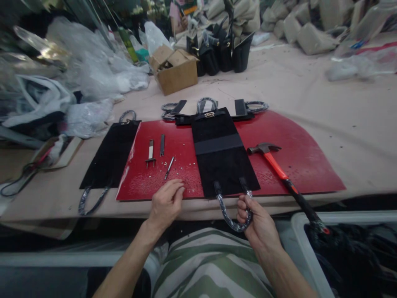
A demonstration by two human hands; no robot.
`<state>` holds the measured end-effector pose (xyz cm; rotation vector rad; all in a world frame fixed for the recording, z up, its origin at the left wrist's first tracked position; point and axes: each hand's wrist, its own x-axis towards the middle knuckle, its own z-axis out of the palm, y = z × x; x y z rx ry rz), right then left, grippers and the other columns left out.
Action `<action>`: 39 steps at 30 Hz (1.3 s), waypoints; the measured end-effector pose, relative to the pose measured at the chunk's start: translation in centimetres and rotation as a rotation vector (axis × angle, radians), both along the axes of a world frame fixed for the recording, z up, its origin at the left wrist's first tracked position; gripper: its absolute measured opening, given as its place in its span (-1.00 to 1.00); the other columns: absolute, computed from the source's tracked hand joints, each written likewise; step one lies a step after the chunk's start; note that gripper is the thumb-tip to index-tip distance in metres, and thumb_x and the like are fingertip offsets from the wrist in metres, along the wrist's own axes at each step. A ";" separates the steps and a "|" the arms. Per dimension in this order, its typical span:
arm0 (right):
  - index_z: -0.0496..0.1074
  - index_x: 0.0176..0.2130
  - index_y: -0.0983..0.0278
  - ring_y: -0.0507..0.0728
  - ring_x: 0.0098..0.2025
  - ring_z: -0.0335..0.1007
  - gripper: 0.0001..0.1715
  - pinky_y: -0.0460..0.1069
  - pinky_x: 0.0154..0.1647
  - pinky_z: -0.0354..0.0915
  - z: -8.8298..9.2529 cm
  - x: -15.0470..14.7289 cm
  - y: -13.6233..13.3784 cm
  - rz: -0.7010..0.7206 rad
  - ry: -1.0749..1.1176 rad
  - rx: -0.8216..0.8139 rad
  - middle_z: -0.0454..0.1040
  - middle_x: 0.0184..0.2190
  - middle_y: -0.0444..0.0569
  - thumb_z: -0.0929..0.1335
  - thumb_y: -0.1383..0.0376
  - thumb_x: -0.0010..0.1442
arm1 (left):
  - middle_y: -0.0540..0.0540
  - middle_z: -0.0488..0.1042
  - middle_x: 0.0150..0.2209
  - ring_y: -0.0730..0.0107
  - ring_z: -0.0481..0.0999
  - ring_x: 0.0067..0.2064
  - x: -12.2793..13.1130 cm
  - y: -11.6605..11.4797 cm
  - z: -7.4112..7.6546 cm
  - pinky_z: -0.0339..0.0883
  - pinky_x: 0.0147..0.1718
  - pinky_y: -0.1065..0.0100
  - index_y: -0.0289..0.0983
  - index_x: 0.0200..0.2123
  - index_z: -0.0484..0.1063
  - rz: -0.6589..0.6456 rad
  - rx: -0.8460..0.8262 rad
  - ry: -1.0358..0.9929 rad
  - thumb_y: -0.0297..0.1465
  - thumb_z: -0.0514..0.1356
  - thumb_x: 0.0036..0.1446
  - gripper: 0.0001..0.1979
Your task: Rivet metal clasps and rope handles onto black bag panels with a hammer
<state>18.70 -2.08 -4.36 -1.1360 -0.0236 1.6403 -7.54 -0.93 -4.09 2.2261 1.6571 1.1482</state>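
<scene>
My right hand (256,215) is closed around the plastic-wrapped handle (228,219) of a black bag panel (221,147), which lies on a red board (294,140). At the panel's far end are a gold clasp and a second wrapped handle. Left of it, my left hand (167,200) rests near the board's front edge with its fingers curled together; whatever they pinch is hidden. Beyond that hand lie a thin metal punch (169,167), a dark metal bar (162,145), a pronged metal tool (150,153) and several tiny studs. A claw hammer (277,165) with a red-and-black handle lies to the right.
Another black panel (108,153) lies left of the board, and more pieces (192,108) are stacked behind. Farther back stand a cardboard box (176,74) and black bags (242,54). Plastic wrap (89,66) is heaped at left. A white-rimmed bin (297,223) sits at front right.
</scene>
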 end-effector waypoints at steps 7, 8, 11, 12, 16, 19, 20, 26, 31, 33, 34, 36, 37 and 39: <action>0.49 -0.37 0.37 -0.10 -0.59 0.10 -0.40 -0.22 -0.71 0.17 0.1 0.1 0.3 0.004 -0.017 -0.056 0.31 -0.53 -0.17 0.69 0.25 -0.42 | -0.09 0.55 -0.28 0.29 0.54 -0.26 -6.0 3.9 2.8 0.37 -0.24 0.33 -0.28 -0.26 0.54 0.473 -0.136 0.043 -0.36 0.16 0.23 -0.83; 0.49 -0.38 0.37 -0.10 -0.59 0.10 -0.40 -0.22 -0.71 0.17 0.1 0.1 0.4 0.005 -0.020 -0.068 0.31 -0.52 -0.17 0.69 0.27 -0.43 | -0.09 0.56 -0.27 0.28 0.54 -0.25 -6.8 4.5 3.2 0.37 -0.22 0.33 -0.27 -0.26 0.55 0.514 -0.177 0.062 -0.35 0.17 0.22 -0.83; 0.49 -0.39 0.37 -0.09 -0.59 0.10 -0.42 -0.21 -0.72 0.18 -0.3 0.3 0.6 0.011 -0.024 -0.095 0.31 -0.51 -0.16 0.68 0.29 -0.44 | -0.11 0.59 -0.21 0.24 0.56 -0.17 -8.8 6.6 4.2 0.35 -0.15 0.33 -0.25 -0.22 0.57 0.626 -0.334 0.147 -0.32 0.16 0.24 -0.80; 0.49 -0.39 0.37 -0.09 -0.59 0.10 -0.43 -0.21 -0.72 0.19 -0.4 0.3 0.6 0.014 -0.026 -0.101 0.31 -0.51 -0.16 0.67 0.29 -0.44 | -0.12 0.59 -0.19 0.22 0.56 -0.14 -9.5 7.4 4.5 0.35 -0.14 0.33 -0.24 -0.19 0.57 0.662 -0.400 0.183 -0.31 0.16 0.25 -0.79; 0.49 -0.38 0.36 -0.10 -0.60 0.10 -0.42 -0.22 -0.74 0.18 -0.9 0.4 0.6 0.019 -0.038 -0.081 0.28 -0.51 -0.17 0.67 0.26 -0.43 | -0.19 0.60 -0.22 0.11 0.57 -0.12 -11.7 10.6 4.9 0.34 -0.19 0.30 -0.25 -0.28 0.60 0.713 -0.609 0.263 -0.19 0.22 0.21 -0.73; 0.49 -0.38 0.35 -0.10 -0.60 0.10 -0.42 -0.22 -0.73 0.18 -1.1 0.5 0.7 0.034 -0.041 -0.069 0.29 -0.52 -0.17 0.67 0.25 -0.41 | -0.20 0.60 -0.30 0.10 0.58 -0.17 -12.4 12.8 4.8 0.33 -0.26 0.31 -0.25 -0.39 0.60 0.678 -0.704 0.264 -0.07 0.28 0.11 -0.66; 0.49 -0.38 0.35 -0.10 -0.60 0.11 -0.42 -0.21 -0.72 0.19 -1.1 0.5 0.7 0.040 -0.042 -0.072 0.30 -0.51 -0.17 0.68 0.25 -0.42 | -0.19 0.60 -0.32 0.10 0.59 -0.19 -12.4 13.4 4.8 0.33 -0.28 0.32 -0.24 -0.40 0.59 0.668 -0.733 0.263 -0.05 0.30 0.08 -0.65; 0.48 -0.37 0.37 -0.10 -0.59 0.13 -0.39 -0.23 -0.69 0.17 -0.4 0.3 0.3 0.027 -0.022 -0.016 0.32 -0.53 -0.16 0.70 0.23 -0.41 | -0.19 0.50 -0.53 0.12 0.55 -0.42 -11.0 15.9 4.6 0.31 -0.45 0.32 -0.35 -0.49 0.53 0.670 -0.890 0.263 -0.24 0.40 -0.06 -0.72; 0.47 -0.35 0.35 -0.11 -0.61 0.12 -0.35 -0.23 -0.70 0.14 -0.4 0.0 0.1 0.014 -0.036 -0.006 0.32 -0.53 -0.19 0.71 0.16 -0.39 | -0.11 0.44 -0.59 0.27 0.47 -0.52 -11.3 14.8 4.4 0.30 -0.57 0.39 -0.36 -0.55 0.44 0.609 -0.861 -0.139 -0.36 0.38 -0.14 -0.79; 0.47 -0.34 0.35 -0.11 -0.61 0.13 -0.34 -0.23 -0.70 0.14 -0.5 0.1 0.0 0.013 -0.037 -0.011 0.33 -0.53 -0.19 0.71 0.15 -0.38 | -0.10 0.49 -0.51 0.33 0.49 -0.48 -11.2 13.3 4.6 0.38 -0.53 0.42 -0.35 -0.49 0.44 0.495 -0.798 -0.389 -0.30 0.38 -0.14 -0.75; 0.47 -0.34 0.35 -0.10 -0.61 0.13 -0.34 -0.23 -0.69 0.14 -0.5 0.1 0.0 0.013 -0.036 -0.009 0.33 -0.53 -0.19 0.71 0.14 -0.37 | -0.10 0.50 -0.46 0.34 0.51 -0.45 -10.8 12.3 4.7 0.42 -0.49 0.42 -0.36 -0.46 0.44 0.420 -0.754 -0.518 -0.26 0.40 -0.15 -0.70; 0.47 -0.34 0.35 -0.10 -0.60 0.15 -0.35 -0.22 -0.68 0.15 -0.6 0.2 -0.1 0.014 -0.036 -0.003 0.34 -0.52 -0.18 0.70 0.14 -0.35 | -0.11 0.53 -0.39 0.33 0.55 -0.39 -9.4 10.3 4.7 0.48 -0.42 0.39 -0.36 -0.40 0.42 0.265 -0.645 -0.786 -0.22 0.45 -0.20 -0.60; 0.47 -0.34 0.35 -0.09 -0.60 0.15 -0.36 -0.22 -0.68 0.15 -0.6 0.2 -0.1 0.016 -0.036 -0.003 0.34 -0.52 -0.18 0.70 0.14 -0.34 | -0.12 0.54 -0.36 0.31 0.56 -0.35 -8.4 9.3 4.6 0.51 -0.39 0.37 -0.36 -0.37 0.41 0.205 -0.596 -0.877 -0.20 0.47 -0.19 -0.56; 0.48 -0.34 0.35 -0.09 -0.60 0.15 -0.37 -0.22 -0.67 0.15 -0.6 0.3 -0.1 0.021 -0.037 -0.008 0.34 -0.53 -0.18 0.70 0.13 -0.34 | -0.13 0.56 -0.30 0.27 0.59 -0.30 -5.8 7.5 4.0 0.53 -0.33 0.34 -0.34 -0.29 0.39 0.140 -0.513 -0.954 -0.19 0.47 -0.11 -0.55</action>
